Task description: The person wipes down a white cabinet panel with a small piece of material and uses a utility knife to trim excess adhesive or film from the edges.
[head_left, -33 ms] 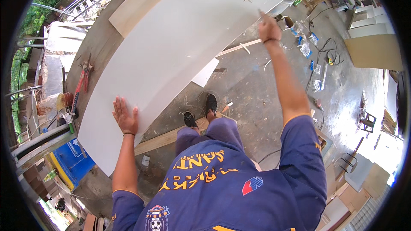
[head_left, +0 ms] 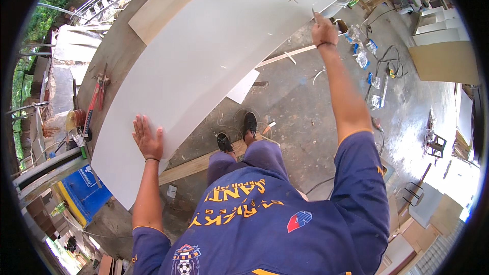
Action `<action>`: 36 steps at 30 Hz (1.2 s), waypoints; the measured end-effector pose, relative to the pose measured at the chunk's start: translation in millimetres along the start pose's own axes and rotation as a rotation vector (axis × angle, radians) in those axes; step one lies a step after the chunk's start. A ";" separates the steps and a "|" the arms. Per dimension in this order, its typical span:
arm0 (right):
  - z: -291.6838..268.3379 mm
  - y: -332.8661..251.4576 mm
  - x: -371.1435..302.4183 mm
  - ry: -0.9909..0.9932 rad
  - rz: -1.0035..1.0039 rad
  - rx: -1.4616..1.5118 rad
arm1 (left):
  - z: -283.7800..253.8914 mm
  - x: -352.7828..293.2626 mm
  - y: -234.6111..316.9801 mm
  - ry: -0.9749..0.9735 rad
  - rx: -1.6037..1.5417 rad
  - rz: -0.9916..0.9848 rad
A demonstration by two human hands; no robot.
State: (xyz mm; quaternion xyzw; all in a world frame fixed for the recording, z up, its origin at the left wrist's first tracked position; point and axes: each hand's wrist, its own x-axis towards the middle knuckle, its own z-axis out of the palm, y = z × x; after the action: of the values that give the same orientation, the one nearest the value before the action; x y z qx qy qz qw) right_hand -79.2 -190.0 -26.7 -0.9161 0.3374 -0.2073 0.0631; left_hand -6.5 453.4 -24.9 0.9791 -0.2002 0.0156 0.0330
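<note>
A long white panel (head_left: 193,66) stretches from the lower left to the upper right in front of me. My left hand (head_left: 148,140) rests flat on its near left end, fingers stretched and thumb out to the side. At the panel's right-hand edge, my right hand (head_left: 324,30) is closed, with the index finger pointing forward. A thin, slim object (head_left: 313,11) shows at that fingertip; its kind is too small to make out.
A tan board (head_left: 165,7) lies along the panel's far side. Red-handled tools (head_left: 96,99) sit left of it, above a blue and yellow box (head_left: 86,191). Wooden strips (head_left: 198,165), a cable (head_left: 395,66) and small plastic packets (head_left: 362,60) lie on the floor.
My right hand has shifted slightly to the right along the panel's edge, and the thin object at its fingertip now shows more clearly. The left hand stays flat on the panel.
</note>
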 end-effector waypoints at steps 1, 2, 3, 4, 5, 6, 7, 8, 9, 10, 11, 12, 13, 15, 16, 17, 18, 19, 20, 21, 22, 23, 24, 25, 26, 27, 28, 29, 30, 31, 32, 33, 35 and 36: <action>6.6 5.9 2.8 0.035 -0.093 0.017 | -0.9 1.2 0.7 -0.002 -0.004 -0.001; 14.4 10.8 0.0 0.070 -0.186 0.033 | -0.4 3.2 3.3 -0.005 -0.009 0.001; 22.5 0.4 -11.6 0.073 -0.229 0.031 | -1.2 1.4 3.0 0.000 -0.006 -0.003; 28.9 -22.1 -35.8 0.083 -0.268 0.061 | -2.0 -1.1 3.0 0.005 -0.002 -0.009; 32.1 -47.8 -66.9 0.111 -0.318 0.143 | -3.1 -2.3 2.6 0.010 0.003 -0.011; 31.1 -75.9 -104.2 0.136 -0.363 0.279 | -3.0 -1.4 2.6 0.012 0.002 -0.008; 25.0 -110.8 -144.4 0.095 -0.402 0.434 | -4.3 -2.3 2.0 0.011 0.006 -0.009; 13.1 -147.9 -184.0 -0.004 -0.428 0.553 | -4.5 -2.4 2.3 0.011 0.007 -0.009; -0.7 -181.2 -220.5 -0.143 -0.455 0.630 | -3.4 -1.6 0.0 0.016 0.007 0.004; -7.7 -205.7 -251.2 -0.306 -0.521 0.640 | -2.4 -1.0 -3.7 0.021 0.004 0.016; -18.5 -222.8 -268.1 -0.416 -0.597 0.632 | -0.6 -2.6 -5.5 0.029 0.002 0.025; -41.8 -234.1 -262.7 -0.530 -0.616 0.567 | -0.2 -5.1 -5.4 0.021 -0.004 0.009; -53.9 -240.2 -257.2 -0.634 -0.631 0.503 | -2.1 -4.5 -3.4 0.018 -0.007 0.000; -10.9 -185.8 -192.9 -0.184 -0.487 0.616 | -6.6 -2.6 -2.5 0.012 0.001 -0.006; 0.8 -135.9 -137.8 -0.099 -0.357 0.569 | -7.9 -1.9 0.1 0.012 0.006 -0.006; 10.4 -81.5 -86.2 -0.019 -0.249 0.428 | -7.5 2.1 5.4 0.014 0.003 0.004; 23.5 -27.0 -42.9 0.065 -0.206 0.172 | -6.4 5.6 8.3 0.019 -0.009 0.018; 39.5 27.4 -14.0 0.196 -0.227 -0.176 | -3.6 11.7 11.0 0.022 -0.026 0.038; 17.7 6.3 8.0 -0.007 -0.147 0.075 | -2.8 0.0 1.9 0.017 -0.013 0.006; 16.9 2.3 1.3 -0.009 -0.189 0.042 | -3.4 -0.2 3.3 0.015 -0.009 0.000; 21.0 -8.0 -14.1 -0.014 -0.229 0.007 | -4.6 0.0 4.7 0.009 -0.004 -0.005; 24.7 -23.9 -33.9 -0.020 -0.269 -0.026 | -5.2 -0.3 5.8 0.002 0.001 -0.011; 24.3 -44.8 -53.7 -0.024 -0.313 -0.057 | -5.4 -0.3 6.2 0.006 0.006 -0.010; 17.1 -77.0 -87.6 0.011 -0.330 0.123 | -4.5 -0.9 5.9 0.011 0.010 -0.010; 15.2 -106.1 -123.8 0.086 -0.387 0.309 | -4.9 -1.4 6.5 0.012 0.016 -0.003; 5.6 -141.4 -158.4 -0.030 -0.386 0.513 | -4.9 -2.6 5.4 0.013 0.013 -0.006; -11.4 -181.6 -192.1 -0.185 -0.385 0.592 | -3.3 -1.8 4.2 0.013 0.008 -0.005; -7.2 -211.5 -235.0 -0.405 -0.353 0.670 | -3.4 -0.6 4.4 0.012 0.005 0.003; -41.6 -243.7 -253.9 -0.534 -0.583 0.452 | 0.7 -5.3 0.2 0.018 0.005 0.001; -39.1 -245.1 -252.7 -0.456 -0.572 0.547 | 2.3 -5.2 -3.5 0.034 0.010 0.008; -33.5 -244.1 -249.5 -0.377 -0.561 0.641 | 3.2 -6.0 -8.4 0.049 0.016 0.013; -26.7 -242.1 -244.1 -0.303 -0.547 0.734 | 3.0 -4.8 -9.0 0.043 -0.001 0.012; -13.7 -178.7 -176.1 -0.399 -0.218 0.599 | -1.8 -6.0 -3.4 0.019 -0.029 0.006; -0.6 -135.3 -133.4 -0.398 -0.087 0.528 | -4.9 -4.0 -2.6 0.016 -0.016 0.017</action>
State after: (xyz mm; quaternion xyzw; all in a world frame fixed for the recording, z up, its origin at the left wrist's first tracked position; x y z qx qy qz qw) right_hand -90.9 -0.6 -36.6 -0.9041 0.2136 -0.1072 0.3542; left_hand -9.2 457.8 -20.3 0.9768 -0.2085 0.0223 0.0424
